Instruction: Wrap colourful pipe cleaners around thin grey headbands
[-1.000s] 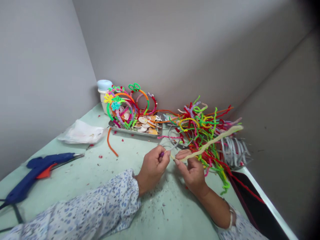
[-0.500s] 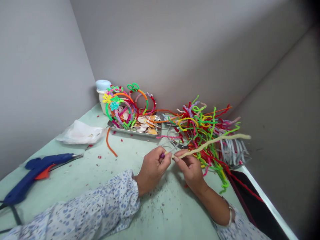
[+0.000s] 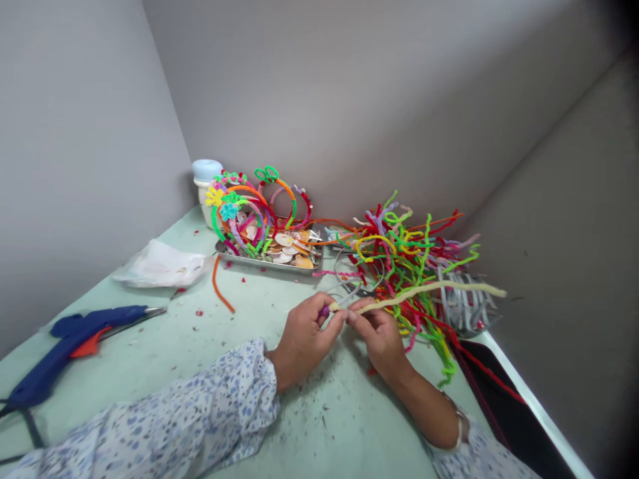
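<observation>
My left hand [image 3: 310,332] is closed on a thin grey headband [image 3: 351,293], whose strip rises behind the fingers. A purple fuzzy wrap [image 3: 324,311] shows at its thumb and index finger, with pale yellow beside it. Close on the right, my right hand [image 3: 379,339] pinches a pale yellow pipe cleaner [image 3: 429,287] between thumb and forefinger. The long loose end of that pipe cleaner reaches right, over the pile of coloured pipe cleaners [image 3: 399,246]. Both thumbs nearly touch, and the fingers hide part of the band.
Finished colourful headbands [image 3: 244,219] stand in a metal tray [image 3: 264,264] with shell-like pieces. A blue glue gun [image 3: 74,339] lies at left, near a white plastic bag [image 3: 162,265]. At right are grey bare bands [image 3: 466,303]. A lidded white jar [image 3: 204,189] stands behind.
The free end of the pale yellow pipe cleaner has swung down and slightly right. More pale yellow shows beside the purple wrap, and my hands have barely shifted.
</observation>
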Action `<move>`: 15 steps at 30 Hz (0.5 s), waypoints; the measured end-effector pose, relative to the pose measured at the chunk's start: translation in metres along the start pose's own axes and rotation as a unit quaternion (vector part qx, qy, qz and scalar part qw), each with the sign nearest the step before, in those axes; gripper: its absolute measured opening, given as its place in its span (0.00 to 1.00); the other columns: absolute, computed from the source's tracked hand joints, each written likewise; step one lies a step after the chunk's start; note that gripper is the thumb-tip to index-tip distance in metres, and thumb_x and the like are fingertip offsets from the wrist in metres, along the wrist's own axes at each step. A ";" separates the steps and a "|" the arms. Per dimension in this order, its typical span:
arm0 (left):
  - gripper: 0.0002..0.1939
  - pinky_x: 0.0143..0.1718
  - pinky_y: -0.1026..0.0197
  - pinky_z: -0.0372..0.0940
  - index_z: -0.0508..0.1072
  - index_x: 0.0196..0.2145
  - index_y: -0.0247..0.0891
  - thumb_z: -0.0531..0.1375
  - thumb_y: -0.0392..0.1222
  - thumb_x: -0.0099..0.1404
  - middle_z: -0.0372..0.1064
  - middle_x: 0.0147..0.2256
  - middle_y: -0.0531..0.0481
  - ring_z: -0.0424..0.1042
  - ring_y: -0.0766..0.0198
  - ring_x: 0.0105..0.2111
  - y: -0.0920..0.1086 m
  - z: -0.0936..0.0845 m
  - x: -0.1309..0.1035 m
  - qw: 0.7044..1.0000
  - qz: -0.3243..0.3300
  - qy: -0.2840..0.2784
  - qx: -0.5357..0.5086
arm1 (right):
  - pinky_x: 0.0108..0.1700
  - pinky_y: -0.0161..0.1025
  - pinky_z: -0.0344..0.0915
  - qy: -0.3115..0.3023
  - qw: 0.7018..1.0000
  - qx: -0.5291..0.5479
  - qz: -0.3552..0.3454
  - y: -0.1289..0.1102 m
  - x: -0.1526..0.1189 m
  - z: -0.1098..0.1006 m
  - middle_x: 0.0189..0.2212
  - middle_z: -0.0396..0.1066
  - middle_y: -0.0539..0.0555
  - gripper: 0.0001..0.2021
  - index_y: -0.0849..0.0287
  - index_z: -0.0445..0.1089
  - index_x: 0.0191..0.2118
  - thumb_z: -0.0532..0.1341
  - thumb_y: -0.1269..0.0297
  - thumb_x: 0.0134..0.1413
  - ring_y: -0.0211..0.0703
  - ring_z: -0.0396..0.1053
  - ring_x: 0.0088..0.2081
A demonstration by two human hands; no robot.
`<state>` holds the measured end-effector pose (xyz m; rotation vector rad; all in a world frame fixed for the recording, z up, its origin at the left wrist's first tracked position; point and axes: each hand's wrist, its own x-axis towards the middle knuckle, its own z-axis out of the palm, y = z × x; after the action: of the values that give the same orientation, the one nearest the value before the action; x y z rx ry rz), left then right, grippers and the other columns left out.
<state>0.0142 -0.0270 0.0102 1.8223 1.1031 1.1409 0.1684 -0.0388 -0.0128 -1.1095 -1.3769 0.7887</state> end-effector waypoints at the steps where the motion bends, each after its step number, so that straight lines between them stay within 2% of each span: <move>1: 0.09 0.22 0.67 0.48 0.64 0.31 0.38 0.56 0.46 0.62 0.53 0.21 0.58 0.51 0.71 0.21 0.001 -0.001 -0.001 1.000 -0.004 -0.003 -0.016 | 0.30 0.35 0.60 0.000 1.000 0.004 0.003 0.000 0.000 0.000 0.25 0.64 0.48 0.08 0.58 0.67 0.30 0.61 0.59 0.53 0.38 0.61 0.27; 5: 0.08 0.21 0.68 0.48 0.63 0.38 0.38 0.53 0.45 0.65 0.52 0.22 0.59 0.51 0.71 0.20 0.004 -0.004 -0.003 0.998 -0.001 -0.020 -0.055 | 0.30 0.35 0.60 -0.009 1.000 0.019 0.021 -0.002 0.001 0.001 0.24 0.64 0.48 0.09 0.58 0.67 0.28 0.60 0.58 0.53 0.38 0.62 0.27; 9: 0.06 0.26 0.66 0.53 0.62 0.36 0.38 0.50 0.42 0.67 0.57 0.25 0.56 0.56 0.69 0.24 0.004 -0.006 -0.003 0.998 0.035 -0.017 -0.044 | 0.32 0.36 0.62 -0.021 0.998 0.032 0.042 -0.003 0.002 0.000 0.24 0.65 0.49 0.09 0.59 0.67 0.28 0.61 0.58 0.51 0.39 0.64 0.28; 15: 0.05 0.28 0.66 0.53 0.62 0.35 0.38 0.49 0.41 0.67 0.58 0.25 0.56 0.57 0.69 0.25 0.003 -0.006 -0.004 0.998 0.040 -0.016 -0.044 | 0.31 0.35 0.60 -0.042 0.993 0.067 0.088 -0.001 0.003 0.000 0.24 0.66 0.48 0.09 0.59 0.68 0.30 0.61 0.58 0.52 0.37 0.63 0.27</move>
<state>0.0087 -0.0309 0.0133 1.8228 0.9540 1.1831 0.1682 -0.0360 -0.0108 -1.1123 -1.2866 1.0518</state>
